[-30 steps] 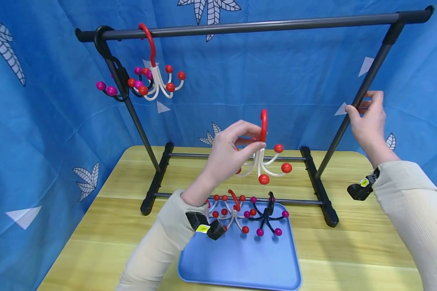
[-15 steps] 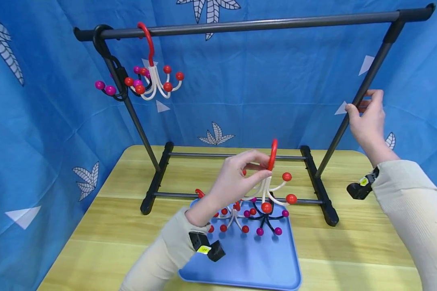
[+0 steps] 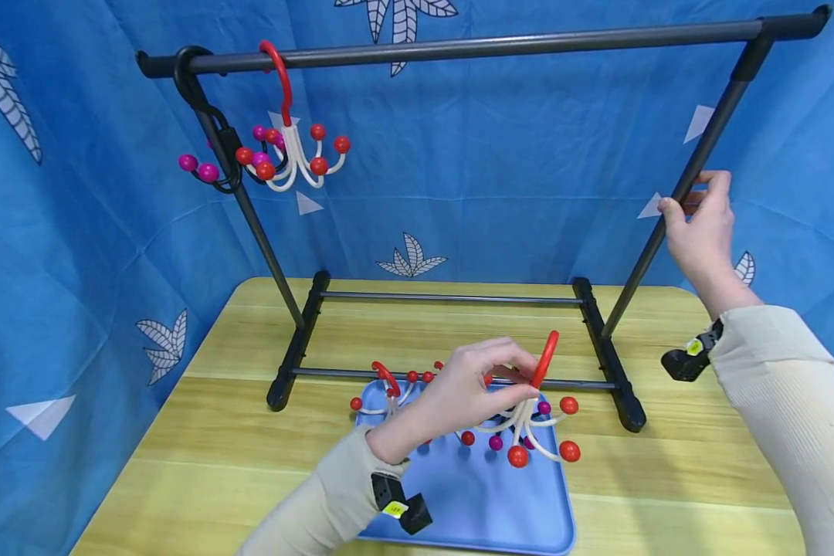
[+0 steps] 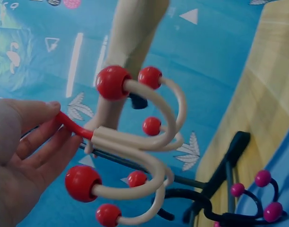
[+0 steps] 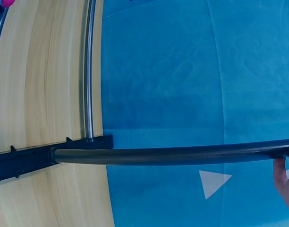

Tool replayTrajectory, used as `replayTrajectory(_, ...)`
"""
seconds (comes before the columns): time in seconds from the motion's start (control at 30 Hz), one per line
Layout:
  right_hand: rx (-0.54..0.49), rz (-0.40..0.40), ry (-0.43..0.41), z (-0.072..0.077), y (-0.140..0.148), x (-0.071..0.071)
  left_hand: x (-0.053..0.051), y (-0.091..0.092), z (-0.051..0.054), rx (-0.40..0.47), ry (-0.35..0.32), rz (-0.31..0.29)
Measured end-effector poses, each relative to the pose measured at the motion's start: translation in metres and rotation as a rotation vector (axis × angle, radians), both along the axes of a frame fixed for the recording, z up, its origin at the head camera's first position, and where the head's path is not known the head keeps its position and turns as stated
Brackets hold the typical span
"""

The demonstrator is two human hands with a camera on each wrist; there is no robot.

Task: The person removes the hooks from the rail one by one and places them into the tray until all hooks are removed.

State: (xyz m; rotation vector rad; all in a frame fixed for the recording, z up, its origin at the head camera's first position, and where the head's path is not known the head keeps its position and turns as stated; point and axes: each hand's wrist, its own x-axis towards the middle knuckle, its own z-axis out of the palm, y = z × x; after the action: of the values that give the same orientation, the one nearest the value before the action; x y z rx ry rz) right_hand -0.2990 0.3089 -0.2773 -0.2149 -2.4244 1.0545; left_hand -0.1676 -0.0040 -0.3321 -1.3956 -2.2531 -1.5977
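Observation:
My left hand (image 3: 469,386) pinches the red hook of a white multi-arm hanger (image 3: 545,361) with red ball tips, above the tray's right part. The left wrist view shows thumb and fingers on that hook, with the hanger's white arms (image 4: 130,139) spreading away. My right hand (image 3: 698,232) grips the right upright (image 3: 688,181) of a black rack; only some fingers show in the right wrist view. On the blue tray (image 3: 486,506) lie a red-hooked white hanger (image 3: 388,378), another mostly behind my left hand, and a black hanger (image 4: 234,217) with magenta balls, partly covered in the head view.
At the left of the rack's top bar (image 3: 493,46) hang a black hanger (image 3: 231,147) with magenta balls and a red-hooked white hanger (image 3: 290,139). Two low crossbars join the rack's feet on the wooden table (image 3: 215,455). A blue curtain (image 3: 528,154) stands behind.
My left hand has lowered the white hanger and moved it right, from mid-air in front of the rack to above the tray. My right hand stays on the upright.

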Motion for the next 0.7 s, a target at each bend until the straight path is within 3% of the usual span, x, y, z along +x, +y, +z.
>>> replayTrajectory(0.23,-0.006,-0.002,-0.001,0.000,0.000,0.000,0.002,0.002,-0.010,-0.095,-0.013,-0.085)
replayTrajectory(0.4,-0.011,0.000,-0.003,-0.001,0.001,0.000,0.005,0.003,-0.022,-0.136,-0.058,-0.114)
replayTrajectory(0.47,-0.012,0.001,0.002,-0.001,0.001,0.000,0.006,0.003,-0.027,-0.167,-0.047,-0.108)
replayTrajectory(0.7,-0.016,0.011,0.012,-0.001,0.000,0.001,0.010,0.007,-0.045,-0.217,-0.156,-0.130)
